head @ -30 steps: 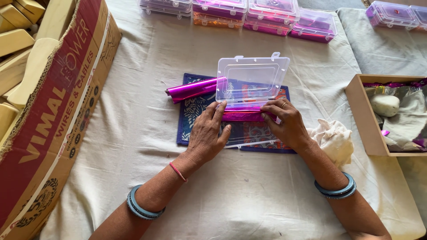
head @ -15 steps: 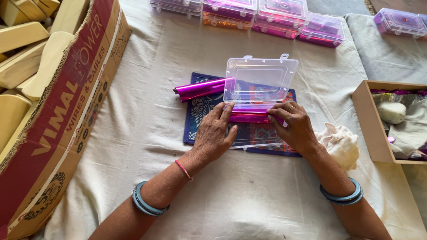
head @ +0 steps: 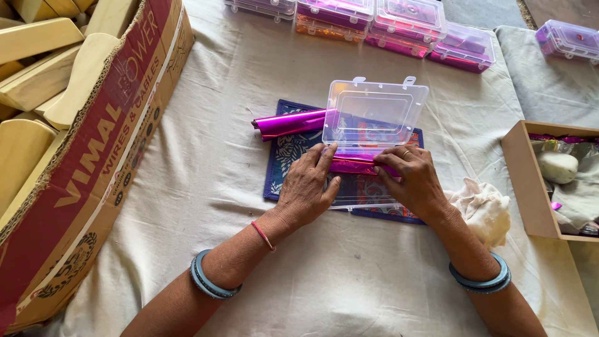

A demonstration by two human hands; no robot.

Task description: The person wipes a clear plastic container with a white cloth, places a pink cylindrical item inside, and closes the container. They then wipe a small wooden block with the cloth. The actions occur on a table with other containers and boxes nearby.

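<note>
A clear plastic box (head: pixel 373 118) lies with its lid raised on a dark blue patterned mat (head: pixel 282 162), in the middle of the cloth-covered surface. A strip of shiny magenta foil (head: pixel 352 166) lies across the box's base. My left hand (head: pixel 309 187) presses flat on the left end of the foil and the box. My right hand (head: pixel 412 178) presses the foil's right end with its fingertips. A roll of magenta foil (head: pixel 288 123) lies on the mat behind the lid, to the left.
A large cardboard carton (head: pixel 93 162) of pale wooden blocks fills the left side. Several closed clear boxes with pink contents (head: pixel 405 25) line the far edge. A small open cardboard box (head: pixel 549 181) stands at right, with a crumpled white cloth (head: pixel 483 209) beside it.
Both hands have stayed on the foil in the open box, with only slight finger shifts. The view has drifted a little.
</note>
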